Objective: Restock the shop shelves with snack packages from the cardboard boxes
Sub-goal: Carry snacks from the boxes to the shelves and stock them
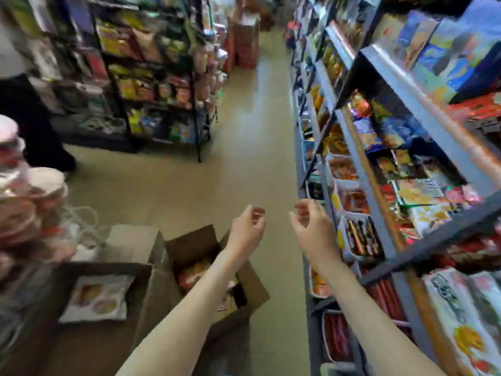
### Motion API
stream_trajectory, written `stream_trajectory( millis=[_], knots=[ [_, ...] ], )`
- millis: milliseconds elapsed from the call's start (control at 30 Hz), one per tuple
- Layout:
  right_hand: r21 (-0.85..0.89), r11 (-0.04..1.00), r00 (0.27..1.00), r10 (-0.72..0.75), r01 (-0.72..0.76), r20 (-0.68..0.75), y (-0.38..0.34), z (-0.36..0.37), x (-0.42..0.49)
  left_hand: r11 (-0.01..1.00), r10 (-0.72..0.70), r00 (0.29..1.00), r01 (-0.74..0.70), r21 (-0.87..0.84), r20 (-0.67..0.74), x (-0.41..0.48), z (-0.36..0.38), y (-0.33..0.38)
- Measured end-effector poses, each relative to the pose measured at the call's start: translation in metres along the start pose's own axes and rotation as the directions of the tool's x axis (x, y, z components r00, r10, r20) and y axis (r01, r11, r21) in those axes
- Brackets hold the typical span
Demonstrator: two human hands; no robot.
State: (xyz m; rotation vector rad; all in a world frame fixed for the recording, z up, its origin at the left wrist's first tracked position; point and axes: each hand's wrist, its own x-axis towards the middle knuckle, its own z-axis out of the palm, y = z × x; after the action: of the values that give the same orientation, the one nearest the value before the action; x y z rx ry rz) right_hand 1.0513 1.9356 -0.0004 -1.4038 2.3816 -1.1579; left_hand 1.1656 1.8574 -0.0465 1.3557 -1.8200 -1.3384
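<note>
Hands empty above floor (pixel 244 172): left hand (pixel 248 226) and right hand (pixel 313 226), fingers (pixel 257 211) loosely curled, pinching nothing. Snack packages (pixel 193 274) in open cardboard box (pixel 254 283) on floor, low left of hands, near shelves (pixel 363 183). Likely light, soft, crinkly, slick film, contents crushable. Best hold: top seam or flat sides, gentle squeeze. Blur hides package detail.

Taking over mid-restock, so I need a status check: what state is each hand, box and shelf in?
Left hand: empty, fingers loosely curled.
Right hand: empty, fingers loosely curled.
Cardboard box: flaps open, snack packages inside.
White package: lying flat, left of the open box.
Right shelves: stocked on every visible level.
</note>
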Motion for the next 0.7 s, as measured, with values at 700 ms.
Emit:
stream_trajectory(
  millis=[700],
  knots=[
    [-0.013, 0.999, 0.415, -0.005, 0.041, 0.91, -0.053, 0.506, -0.15, 0.159, -0.986, 0.146, 0.704, -0.692, -0.078, -0.022, -0.217, -0.496]
  ],
)
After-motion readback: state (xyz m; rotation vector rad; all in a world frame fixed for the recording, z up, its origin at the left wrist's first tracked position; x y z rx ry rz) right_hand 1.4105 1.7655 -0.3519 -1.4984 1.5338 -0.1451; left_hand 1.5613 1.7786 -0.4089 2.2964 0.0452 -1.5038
